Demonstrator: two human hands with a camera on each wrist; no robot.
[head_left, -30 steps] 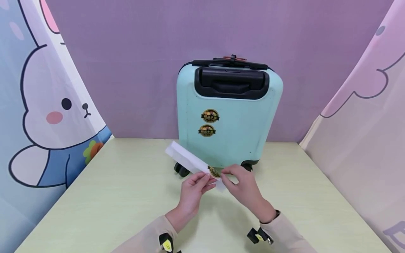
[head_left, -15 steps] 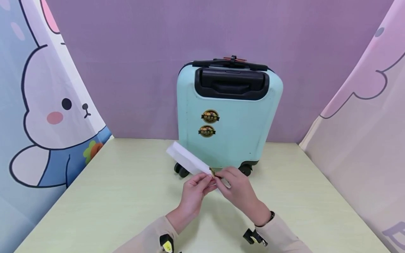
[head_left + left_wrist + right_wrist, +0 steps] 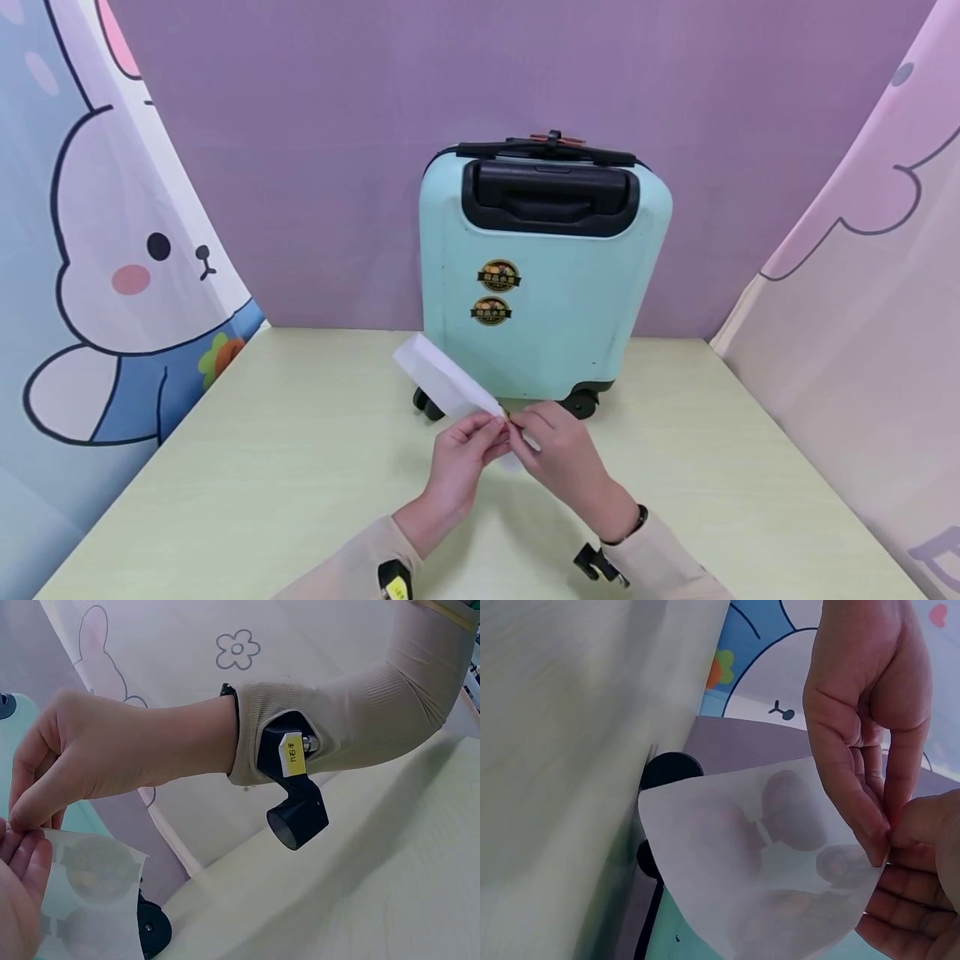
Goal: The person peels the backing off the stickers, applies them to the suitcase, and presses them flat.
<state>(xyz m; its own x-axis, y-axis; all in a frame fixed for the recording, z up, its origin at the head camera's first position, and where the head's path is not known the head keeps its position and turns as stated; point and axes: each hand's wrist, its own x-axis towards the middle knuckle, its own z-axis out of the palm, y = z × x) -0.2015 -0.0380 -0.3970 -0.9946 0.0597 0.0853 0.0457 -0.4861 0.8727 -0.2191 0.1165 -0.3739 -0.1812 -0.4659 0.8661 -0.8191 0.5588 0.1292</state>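
Observation:
A white sticker sheet (image 3: 450,379) is held up slantwise in front of a mint-green suitcase (image 3: 577,317). My left hand (image 3: 459,457) grips its lower right corner between thumb and fingers. Right beside it, my right hand (image 3: 558,446) pinches a dark and gold sticker (image 3: 504,410) at the sheet's edge, mostly hidden by the fingertips. In the right wrist view the back of the sheet (image 3: 697,825) shows the dark shapes of several stickers. Two round black and gold stickers, an upper sticker (image 3: 498,275) and a lower sticker (image 3: 491,311), are on the suitcase's face, one above the other.
The suitcase stands upright on a pale table (image 3: 300,467), its black wheels (image 3: 581,404) resting on the top. A purple cloth (image 3: 337,167) hangs behind it. Printed curtains flank both sides, with a rabbit (image 3: 142,250) on the left one.
My right hand has moved slightly left and down, close against the left hand. The sticker on the sheet's corner, plainly visible earlier, has bent up and is mostly covered by fingers.

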